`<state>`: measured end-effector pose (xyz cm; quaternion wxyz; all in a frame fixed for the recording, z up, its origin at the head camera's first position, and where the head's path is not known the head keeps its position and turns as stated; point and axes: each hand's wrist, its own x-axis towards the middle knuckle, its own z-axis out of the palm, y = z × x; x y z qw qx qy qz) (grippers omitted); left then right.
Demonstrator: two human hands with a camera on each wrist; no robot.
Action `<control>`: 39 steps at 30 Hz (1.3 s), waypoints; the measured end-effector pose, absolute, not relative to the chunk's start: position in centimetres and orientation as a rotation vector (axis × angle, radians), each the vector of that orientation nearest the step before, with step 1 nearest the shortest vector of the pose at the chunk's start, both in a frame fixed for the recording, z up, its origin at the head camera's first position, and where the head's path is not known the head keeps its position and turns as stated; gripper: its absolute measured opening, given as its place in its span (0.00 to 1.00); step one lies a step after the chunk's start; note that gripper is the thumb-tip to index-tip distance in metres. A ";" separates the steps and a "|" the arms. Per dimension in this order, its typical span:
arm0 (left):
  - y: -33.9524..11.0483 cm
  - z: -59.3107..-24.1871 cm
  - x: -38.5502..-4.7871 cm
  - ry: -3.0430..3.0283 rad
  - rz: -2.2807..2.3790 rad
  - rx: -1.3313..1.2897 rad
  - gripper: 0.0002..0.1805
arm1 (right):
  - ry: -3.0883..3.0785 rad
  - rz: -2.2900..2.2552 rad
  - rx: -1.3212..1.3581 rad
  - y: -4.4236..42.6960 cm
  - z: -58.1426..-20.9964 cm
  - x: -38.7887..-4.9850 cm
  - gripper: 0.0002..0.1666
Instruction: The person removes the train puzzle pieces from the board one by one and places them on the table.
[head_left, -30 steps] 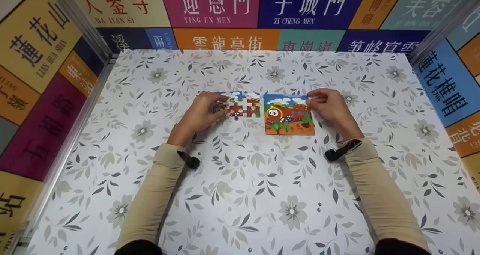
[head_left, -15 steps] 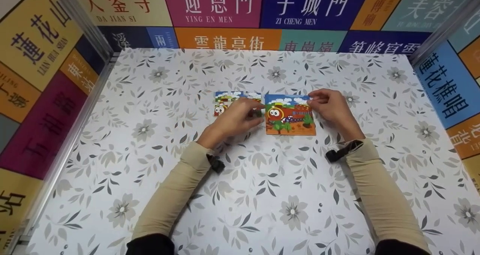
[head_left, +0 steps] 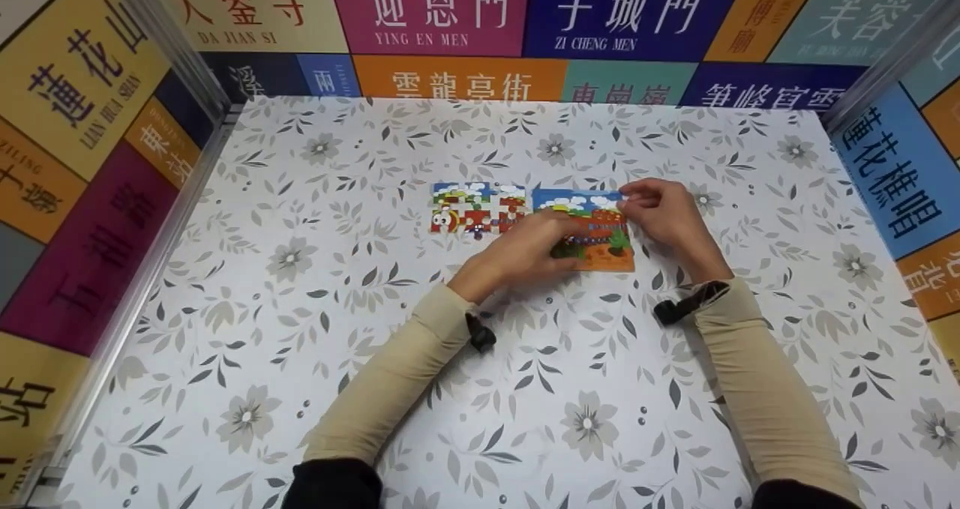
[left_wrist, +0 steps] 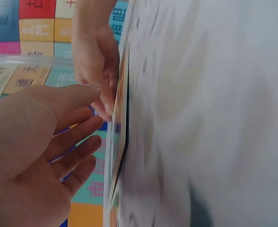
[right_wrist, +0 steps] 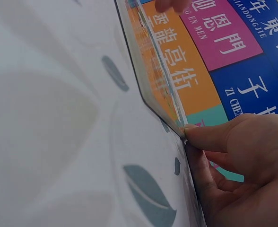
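A square train picture board [head_left: 616,257] lies on the patterned tabletop in the head view. My right hand [head_left: 660,208] pinches its upper right corner; in the right wrist view the thumb [right_wrist: 210,135] meets the board's edge [right_wrist: 151,90]. My left hand [head_left: 529,248] is over the board's left half and hides the train's face. Seen from the left wrist, the left hand [left_wrist: 44,137] has loosely bent fingers with nothing between them, beside the board [left_wrist: 122,109]. Left of the board lie joined jigsaw pieces [head_left: 465,202] with a matching train picture, their lower right part covered by my left hand.
A white tabletop [head_left: 555,434] with grey flowers and leaves spreads around the hands. Panels with coloured squares and large characters [head_left: 442,10] stand along the back and both sides. A black wrist camera [head_left: 480,335] sits at the left cuff.
My left hand has moved right, from the jigsaw pieces to over the picture board, uncovering the pieces' left part. The right hand stays at the board's upper right corner.
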<state>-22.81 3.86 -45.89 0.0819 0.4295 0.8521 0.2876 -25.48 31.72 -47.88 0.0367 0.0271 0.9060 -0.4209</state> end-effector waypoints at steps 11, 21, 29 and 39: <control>7.4 -46.6 -22.4 2.669 0.672 1.191 0.29 | 2.771 -1.283 0.091 31.7 -47.9 -25.6 0.22; 8.3 -47.1 -22.7 2.647 0.785 1.175 0.25 | 2.779 -1.264 0.063 31.8 -47.7 -25.5 0.23; 8.2 -47.2 -22.5 2.626 0.855 1.082 0.34 | 2.789 -1.278 0.046 31.8 -47.9 -25.5 0.22; 8.2 -47.1 -22.4 2.593 0.913 1.017 0.34 | 2.802 -1.270 0.059 31.8 -47.9 -25.4 0.22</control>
